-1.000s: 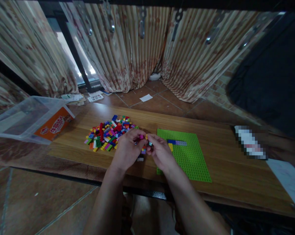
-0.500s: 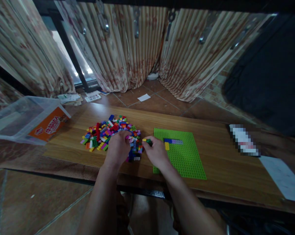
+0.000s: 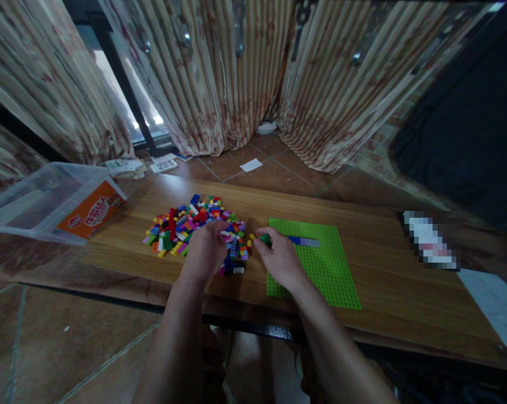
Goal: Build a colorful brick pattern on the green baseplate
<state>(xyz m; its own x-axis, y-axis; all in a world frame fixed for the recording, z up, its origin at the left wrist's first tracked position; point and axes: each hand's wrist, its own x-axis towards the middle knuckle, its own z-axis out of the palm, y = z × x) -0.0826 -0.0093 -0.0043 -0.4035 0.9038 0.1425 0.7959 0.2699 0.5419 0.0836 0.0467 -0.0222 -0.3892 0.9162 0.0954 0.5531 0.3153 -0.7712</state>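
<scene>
My left hand is over the right part of a heap of mixed toy building bricks. Its thumb and forefinger are apart, with loose bricks showing beyond them; the other fingers are hidden. To the right, my right hand is closed on a green brick. A yellow brick lies at or just off its fingertips, and I cannot tell whether it is touched. Under and beyond this hand is a green baseplate. A row of blue and light purple bricks is on it, partly covered by the hand.
At the left end of the wooden table stands a clear plastic bin with an orange label. A white sheet and a blurred-out object lie at the right. Striped curtains hang behind.
My left thumb and forefinger have parted a little. The right hand has shifted slightly, now covering the yellow brick on the baseplate. The whole view has moved a little.
</scene>
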